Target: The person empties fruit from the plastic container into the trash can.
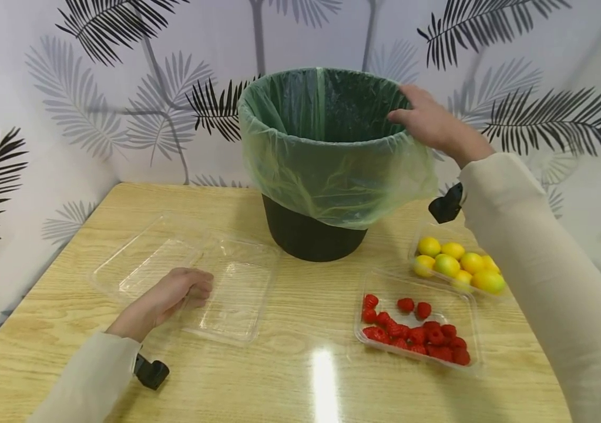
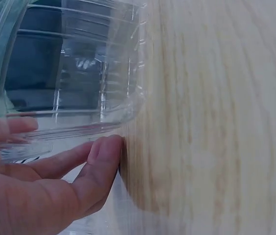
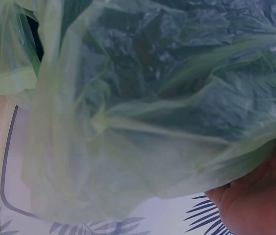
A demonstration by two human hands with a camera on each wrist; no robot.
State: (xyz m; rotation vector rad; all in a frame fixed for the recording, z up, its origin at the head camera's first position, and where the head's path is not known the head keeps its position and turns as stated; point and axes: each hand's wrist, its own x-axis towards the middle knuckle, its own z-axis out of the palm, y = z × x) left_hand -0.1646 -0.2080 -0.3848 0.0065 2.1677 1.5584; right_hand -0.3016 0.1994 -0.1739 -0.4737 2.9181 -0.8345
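the right hand (image 1: 427, 120) grips the lined rim at its right side, the thumb inside; the green liner (image 1: 326, 176), thin, crinkled, see-through film, lies directly under it, its wrinkled skirt hanging outside the round, tapering black bin (image 1: 313, 238). the left hand (image 1: 175, 291) rests with bent fingers at the near-side clear container (image 1: 239, 294), a glossy, rectangular plastic piece; whether the fingers pinch its edge i cannot tell. a second clear shell (image 1: 157, 252), ribbed and see-through, lies just beyond that hand. to the right, below the right forearm, a clear tray (image 1: 450, 301) holds bumpy red raspberries (image 1: 435, 335); smooth, rounded yellow fruits (image 1: 445, 265) sit behind it. all stand on the wood-grained table (image 1: 289, 352).
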